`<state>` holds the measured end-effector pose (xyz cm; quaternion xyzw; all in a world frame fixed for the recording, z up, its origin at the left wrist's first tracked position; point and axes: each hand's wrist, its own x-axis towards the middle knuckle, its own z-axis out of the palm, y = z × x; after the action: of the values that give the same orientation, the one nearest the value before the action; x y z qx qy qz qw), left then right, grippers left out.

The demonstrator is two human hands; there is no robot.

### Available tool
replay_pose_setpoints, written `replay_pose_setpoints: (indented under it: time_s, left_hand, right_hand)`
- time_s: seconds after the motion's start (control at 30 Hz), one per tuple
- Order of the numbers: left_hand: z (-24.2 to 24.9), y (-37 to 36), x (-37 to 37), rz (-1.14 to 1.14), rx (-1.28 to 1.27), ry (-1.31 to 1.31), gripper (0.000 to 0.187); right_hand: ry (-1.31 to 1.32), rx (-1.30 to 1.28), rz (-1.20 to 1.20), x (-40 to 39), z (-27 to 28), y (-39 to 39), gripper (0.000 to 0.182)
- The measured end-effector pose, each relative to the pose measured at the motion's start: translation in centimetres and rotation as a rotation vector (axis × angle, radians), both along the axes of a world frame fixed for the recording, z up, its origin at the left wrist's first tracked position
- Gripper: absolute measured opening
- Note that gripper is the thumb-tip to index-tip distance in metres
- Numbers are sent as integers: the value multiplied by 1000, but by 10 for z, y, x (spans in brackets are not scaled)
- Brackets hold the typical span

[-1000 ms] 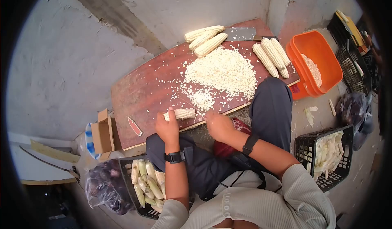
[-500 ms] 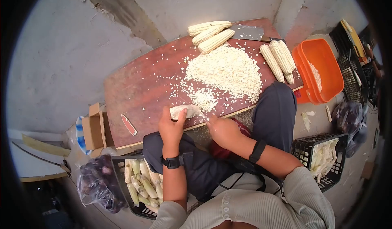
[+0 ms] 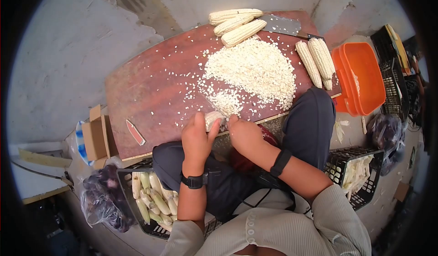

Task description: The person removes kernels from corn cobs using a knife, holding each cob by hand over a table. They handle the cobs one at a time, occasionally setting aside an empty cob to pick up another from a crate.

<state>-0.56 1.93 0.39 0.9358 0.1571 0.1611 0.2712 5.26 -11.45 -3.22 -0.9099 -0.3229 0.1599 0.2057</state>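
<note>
My left hand [image 3: 196,139] is closed around a pale corn cob [image 3: 213,119], held low over the table's near edge. My right hand [image 3: 246,137] is closed beside the cob's right end. A thin, blurred knife blade [image 3: 210,103] appears to run from its fingers up past the cob; the handle is hidden in the fist. Just beyond the hands, a small heap of loose white kernels [image 3: 226,101] adjoins a large kernel pile [image 3: 255,71] on the reddish table [image 3: 146,84].
Several whole cobs [image 3: 244,33] lie at the back beside a cleaver [image 3: 283,25], with more cobs [image 3: 315,59] at right. An orange bucket [image 3: 362,78] stands beyond them. Crates of unhusked corn [image 3: 155,199] and husks [image 3: 356,171] flank my legs. A red-edged pointed object [image 3: 135,132] lies at left.
The cob has gone from lying nearly level to tilted, and now sits further right in my left hand's grip. Both hands are closer together. The whole view has shifted slightly.
</note>
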Motion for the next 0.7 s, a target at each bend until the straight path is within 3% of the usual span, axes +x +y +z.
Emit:
replay_pose_setpoints:
  time_s: [0.4, 0.53, 0.7]
  left_hand:
    - [-2, 7, -13, 235, -29, -45, 34]
    - [3, 7, -16, 291, -19, -81, 33]
    - [5, 5, -13, 327, -76, -50, 31]
  right_hand:
    - [99, 256, -86, 13, -8, -8, 20]
    - [-35, 255, -53, -12, 8, -21, 20]
    - [44, 70, 4, -39, 30, -29, 20]
